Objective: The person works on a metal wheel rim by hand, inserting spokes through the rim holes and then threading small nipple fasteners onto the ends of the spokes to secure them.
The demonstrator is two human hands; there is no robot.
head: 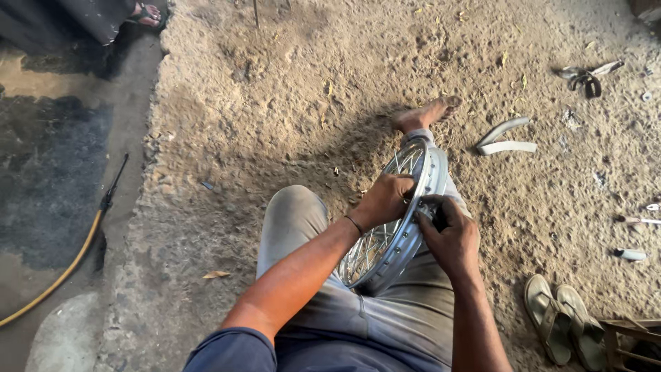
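While the person sits on the sandy ground point(275, 89) with legs stretched out, a spoked metal wheel rim point(396, 234) rests across the lap, leaning on the right leg, and its far edge points toward the bare foot point(427, 114). The left hand point(382, 200) is closed over the upper edge of the rim and keeps it steady. The right hand point(451, 238) is closed around a small dark tool point(435, 215) that it presses against the rim's outer channel, near the spoke ends; I cannot tell exactly what kind of tool it is. The step in hand seems to be work on one spoke fitting at the rim. The next move probably asks the left hand to turn the rim a little, so the next fitting comes under the tool. A pair of sandals point(564, 324) lies near on the right, and a yellow hose point(62, 272) lies well apart on the left.
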